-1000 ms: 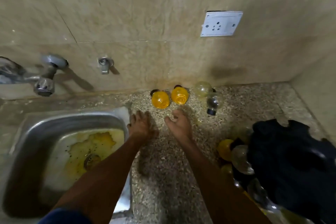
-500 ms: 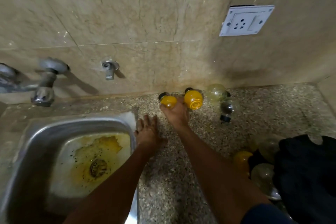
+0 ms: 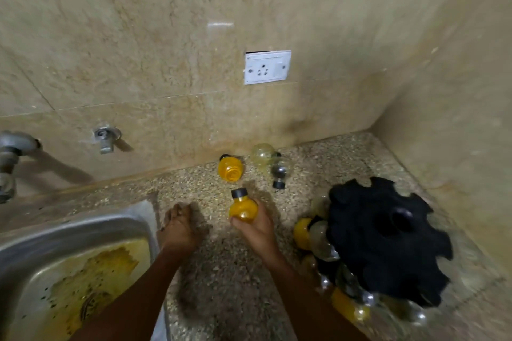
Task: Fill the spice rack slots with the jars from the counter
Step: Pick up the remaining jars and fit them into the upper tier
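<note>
1. Two bare hands are seen over a speckled stone tabletop (image 3: 221, 279); a round yellow-filled jar (image 3: 243, 209) with a black cap is gripped from below by the curled fingers and thumb of the right hand (image 3: 256, 230), clear of the surface, cap tipped away toward the wall.
2. Nothing is held by the left hand (image 3: 178, 230), which is laid palm-down on the tabletop just beside the rim of the steel sink (image 3: 74, 230), fingers loosely bent.
3. Three more jars are left lying by the back wall: a second yellow jar (image 3: 230, 170) on its side, a clear empty-looking jar (image 3: 263, 154) just right of it, and a small clear jar with a black cap (image 3: 279, 176) just in front of that one.
4. The black spice rack (image 3: 388, 241), round with a notched edge, is seen to the right near the corner, with several yellow and clear jars (image 3: 313, 235) crowded against its left and lower sides; which slots are filled cannot be told.
5. The basin of the sink is stained yellow around the drain; part of a tap (image 3: 11, 152) and a wall valve (image 3: 106, 137) are mounted on the tiled wall above it.
6. A white wall socket with a switch (image 3: 267, 66) is fixed above the jars; no writing can be read on it or on any jar.
</note>
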